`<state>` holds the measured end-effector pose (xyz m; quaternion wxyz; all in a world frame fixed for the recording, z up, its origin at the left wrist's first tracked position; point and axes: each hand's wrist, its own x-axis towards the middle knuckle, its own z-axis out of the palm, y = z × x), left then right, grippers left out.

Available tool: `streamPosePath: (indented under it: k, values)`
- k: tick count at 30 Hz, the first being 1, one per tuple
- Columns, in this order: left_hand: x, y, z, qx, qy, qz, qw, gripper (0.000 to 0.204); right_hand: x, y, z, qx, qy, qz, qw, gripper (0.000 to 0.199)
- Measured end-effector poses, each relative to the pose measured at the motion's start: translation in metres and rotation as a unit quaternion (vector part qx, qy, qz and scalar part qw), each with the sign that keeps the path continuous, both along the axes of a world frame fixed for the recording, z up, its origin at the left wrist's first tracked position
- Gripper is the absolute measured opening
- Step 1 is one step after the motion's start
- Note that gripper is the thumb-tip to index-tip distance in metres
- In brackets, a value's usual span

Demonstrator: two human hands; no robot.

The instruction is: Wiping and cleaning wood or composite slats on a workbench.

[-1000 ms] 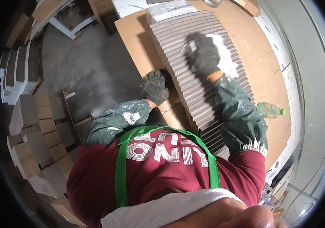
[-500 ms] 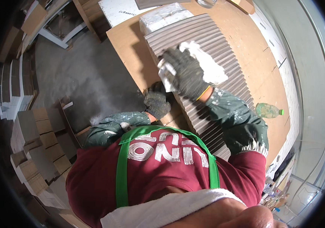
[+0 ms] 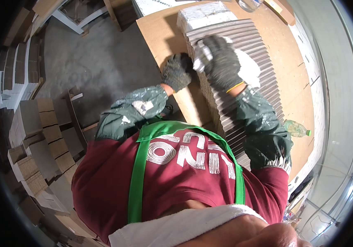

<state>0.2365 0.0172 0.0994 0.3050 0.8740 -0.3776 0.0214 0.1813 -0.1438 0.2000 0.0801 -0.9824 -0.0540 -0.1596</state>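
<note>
A long row of grey-brown corrugated cardboard sheets [image 3: 246, 41] stands on edge on a wooden table [image 3: 160, 29]. My right hand [image 3: 221, 61], in a dark glove, hovers over the row's left part and grips a white sheet or cloth [image 3: 200, 55]. More white shows just behind the hand on top of the row. My left hand [image 3: 176, 72], also gloved, presses against the left side of the row at the table's edge. Its fingertips are hidden against the cardboard.
A white wrapped bundle [image 3: 205, 15] caps the far end of the row. A plastic bottle with a green cap [image 3: 296, 128] lies on the table at the right. Stacks of folded cardboard [image 3: 32, 136] fill the left, beside a concrete floor [image 3: 98, 61].
My right hand lifted off the top of the row with the white piece and moved left, toward my left hand. My left hand stayed at the row's side.
</note>
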Motion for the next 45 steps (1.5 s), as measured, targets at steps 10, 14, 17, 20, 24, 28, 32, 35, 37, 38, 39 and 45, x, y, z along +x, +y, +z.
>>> streamPosePath:
  k: [10, 14, 17, 20, 24, 28, 32, 35, 37, 38, 39, 45]
  values:
    - [-0.001, -0.005, -0.031, 0.021, 0.005, 0.03, 0.999, 0.049, 0.031, -0.024, -0.019, 0.063, -0.019, -0.088, 0.994, 0.046]
    - [0.002, -0.016, -0.033, -0.376, 0.154, 0.022, 0.913, 0.053, 0.03, 0.026, -0.011, 0.041, -0.046, 0.09, 0.994, 0.043]
    - [-0.001, -0.006, -0.046, 0.023, -0.061, 0.061, 0.996, 0.055, 0.047, -0.026, -0.012, 0.158, 0.005, -0.089, 0.983, 0.037]
    - [0.0, -0.002, -0.029, 0.0, 0.007, 0.01, 1.0, 0.047, 0.047, -0.121, -0.02, 0.039, -0.014, -0.209, 0.977, 0.039]
    - [-0.004, -0.004, -0.04, 0.002, -0.015, 0.041, 0.999, 0.045, 0.033, -0.027, -0.012, 0.03, 0.001, -0.085, 0.996, 0.044]
    - [-0.003, -0.002, -0.045, -0.043, 0.002, 0.043, 0.998, 0.046, 0.027, 0.015, 0.001, 0.074, -0.015, 0.095, 0.993, 0.04]
    - [0.003, -0.004, -0.033, -0.008, -0.02, 0.005, 1.0, 0.042, 0.064, -0.107, -0.018, 0.108, -0.002, -0.202, 0.973, 0.039]
    - [-0.002, 0.0, -0.024, -0.011, -0.008, 0.011, 1.0, 0.04, 0.076, -0.132, -0.016, -0.008, 0.06, -0.192, 0.98, 0.033]
    - [0.0, -0.003, -0.029, 0.003, -0.009, 0.031, 0.999, 0.039, 0.064, -0.04, 0.004, 0.099, 0.028, -0.139, 0.985, 0.038]
    - [0.0, -0.004, -0.031, -0.044, -0.036, 0.021, 0.998, 0.036, 0.061, -0.017, -0.01, 0.072, -0.027, -0.051, 0.996, 0.041]
    - [0.001, -0.006, -0.033, -0.091, -0.063, 0.011, 0.994, 0.033, 0.058, -0.003, -0.024, 0.044, -0.082, 0.037, 0.995, 0.045]
    - [-0.002, -0.002, -0.044, -0.056, -0.066, 0.029, 0.996, 0.04, 0.103, -0.106, -0.025, 0.08, 0.012, -0.173, 0.982, 0.05]
